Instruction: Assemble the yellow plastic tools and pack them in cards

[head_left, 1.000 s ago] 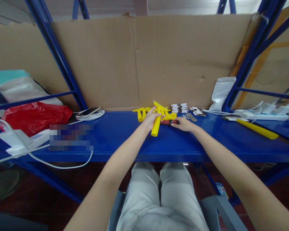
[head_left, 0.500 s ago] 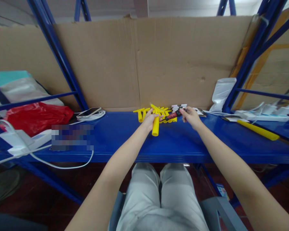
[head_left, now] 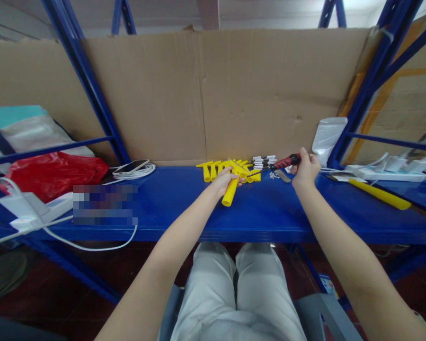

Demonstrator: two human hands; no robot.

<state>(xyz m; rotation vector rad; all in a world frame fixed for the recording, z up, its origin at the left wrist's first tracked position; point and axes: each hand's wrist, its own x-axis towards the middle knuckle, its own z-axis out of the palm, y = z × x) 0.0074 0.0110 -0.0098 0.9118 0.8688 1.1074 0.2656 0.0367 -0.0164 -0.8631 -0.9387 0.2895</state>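
My left hand [head_left: 224, 183] is closed round a yellow plastic handle [head_left: 229, 193], a hollow tube whose open end points toward me. In my right hand [head_left: 306, 168] is a screwdriver [head_left: 286, 162] with a red and black grip. Its thin shaft points left, with the tip close to the yellow handle by my left fingers; whether it touches I cannot tell. Just behind, several similar yellow handles [head_left: 206, 173] lie in a row. A stack of small white and black pieces [head_left: 264, 162] stands beside them. Small silvery bits [head_left: 274, 175] lie below the screwdriver, beside a flat grey piece [head_left: 283, 177].
A cardboard panel [head_left: 145, 94] backs the blue shelf [head_left: 184, 203]. To the left lie a red plastic bag [head_left: 57, 173] and a phone with a coiled white cable [head_left: 137, 170]. On the right are a power strip [head_left: 386, 173], a long yellow-handled tool [head_left: 381, 193] and a white pouch [head_left: 329, 139].
My right hand has moved right, away from the left, drawing the screwdriver along and exposing its shaft. The held yellow handle has tilted, its open end shifting slightly left and toward me.
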